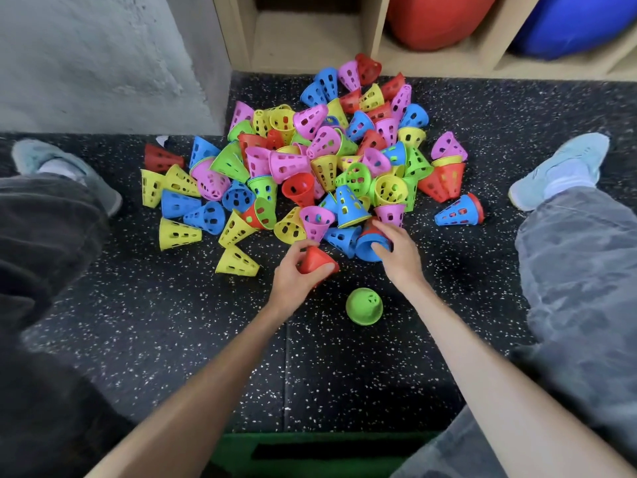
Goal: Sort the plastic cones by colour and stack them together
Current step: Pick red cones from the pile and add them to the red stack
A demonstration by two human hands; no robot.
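Now — left hand (296, 274) grips 1 red cone (315, 260) | right hand (396, 246) grips 1 blue cone (367, 248) | pile (310, 160) perhaps 80

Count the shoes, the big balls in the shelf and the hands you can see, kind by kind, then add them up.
Shoes: 2 (left shoe, right shoe)
Balls: 2 (red ball, blue ball)
Hands: 2 (left hand gripping a red cone, right hand gripping a blue cone)
Total: 6
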